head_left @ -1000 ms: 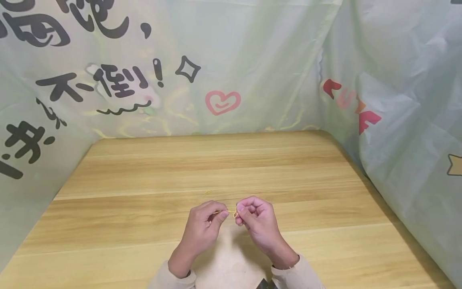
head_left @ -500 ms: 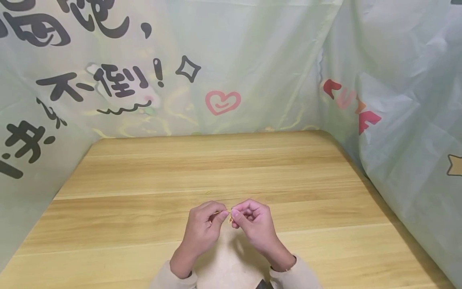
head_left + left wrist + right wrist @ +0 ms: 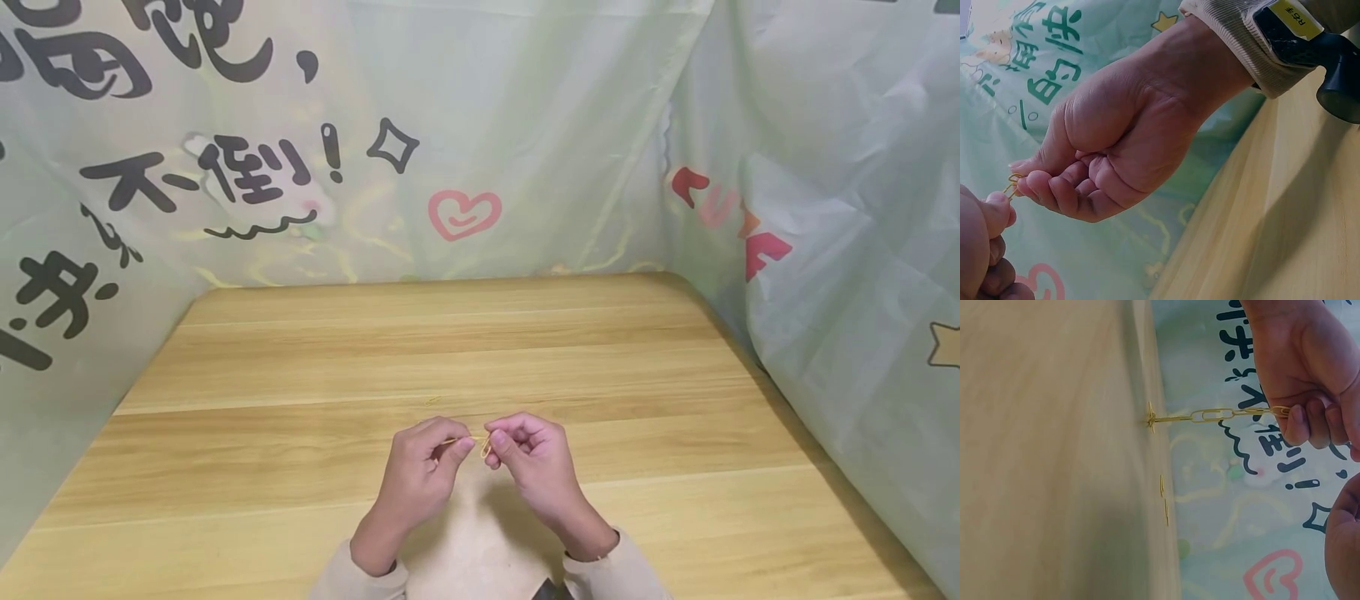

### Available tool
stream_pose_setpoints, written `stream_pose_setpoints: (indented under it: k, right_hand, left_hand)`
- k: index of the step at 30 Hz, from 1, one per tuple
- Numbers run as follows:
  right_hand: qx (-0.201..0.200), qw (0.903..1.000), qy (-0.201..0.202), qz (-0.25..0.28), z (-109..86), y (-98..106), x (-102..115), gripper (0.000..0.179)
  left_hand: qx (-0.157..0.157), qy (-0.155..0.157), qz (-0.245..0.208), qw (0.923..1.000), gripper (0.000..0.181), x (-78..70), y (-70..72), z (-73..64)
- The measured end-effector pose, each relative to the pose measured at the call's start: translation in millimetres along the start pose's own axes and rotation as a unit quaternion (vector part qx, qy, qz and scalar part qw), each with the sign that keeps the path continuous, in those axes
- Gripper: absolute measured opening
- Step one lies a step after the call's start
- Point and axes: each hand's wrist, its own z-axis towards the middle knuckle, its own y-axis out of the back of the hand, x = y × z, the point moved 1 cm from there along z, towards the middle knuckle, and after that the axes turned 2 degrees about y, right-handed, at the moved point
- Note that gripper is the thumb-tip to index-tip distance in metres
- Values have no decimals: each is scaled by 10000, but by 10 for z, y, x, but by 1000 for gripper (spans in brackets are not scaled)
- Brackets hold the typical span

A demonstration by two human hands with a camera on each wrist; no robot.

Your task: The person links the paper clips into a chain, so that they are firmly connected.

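Observation:
My left hand (image 3: 423,467) pinches gold paper clips between thumb and fingers. In the right wrist view, a chain of linked paper clips (image 3: 1213,415) hangs from that hand down to the tabletop, its lower end in a small pile (image 3: 1151,419). Close beside it, my right hand (image 3: 543,467) pinches another gold paper clip (image 3: 486,448) by thumb and fingertips. This clip meets the one at the left fingertips; whether they are hooked together is too small to tell. The fingers hide parts of both clips.
Loose gold paper clips (image 3: 1162,486) lie on the wooden table (image 3: 300,350), beyond the hands. Pale green printed curtains (image 3: 540,125) stand along its back and sides. A dark wrist camera (image 3: 1335,90) sits at the right sleeve.
My right hand moved left against the left fingertips, then drew back slightly right. The clip's loop shows more plainly now. My left hand has stayed in place.

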Motion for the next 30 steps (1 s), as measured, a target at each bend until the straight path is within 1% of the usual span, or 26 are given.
stream_pose_setpoints:
  k: [5, 7, 8, 11, 14, 16, 18, 20, 24, 26, 28, 30]
  right_hand:
    - [6, 10000, -54, -37, 0, 4, -9, 19]
    - [75, 9999, -52, -77, -2, 2, -16, 18]
    - [137, 9999, -28, -85, -4, 1, -20, 17]
    - [392, 9990, 189, -75, -6, -3, -27, 19]
    - [699, 9965, 429, 161, 0, -10, -20, 22]
    - [843, 9950, 444, 308, 8, -13, -7, 22]
    - [893, 9947, 315, 394, 13, -11, 8, 22]
    - [818, 9960, 104, 350, 18, -2, 19, 22]
    - [441, 9985, -331, 27, 28, 34, 22, 19]
    - [297, 9983, -482, -123, 35, 57, 17, 17]
    - [236, 9980, -524, -265, 45, 79, 9, 16]
    - [233, 9977, -475, -426, 56, 102, 4, 15]
  left_hand:
    - [-41, 61, 22, 10000, 31, -2, 4, -3]
    - [-72, 74, 64, 9999, 32, -7, 3, -2]
    - [-101, 59, 90, 9999, 33, -9, 4, -1]
    - [-158, 153, 161, 9996, 36, -13, 10, -1]
    - [-227, 163, 224, 9994, 37, -6, 18, 0]
    - [-246, 173, 241, 9993, 35, 5, 25, -1]
    - [-257, 154, 211, 9993, 32, 17, 31, -4]
    - [-254, 164, 160, 9994, 27, 27, 41, -6]
    - [-238, 82, 90, 9996, 12, 49, 69, -4]
    - [-171, 82, 108, 9998, 9, 59, 87, -1]
    - [-31, 140, 173, 9997, 15, 61, 102, 1]
    - [132, 157, 339, 9992, 21, 63, 111, -3]
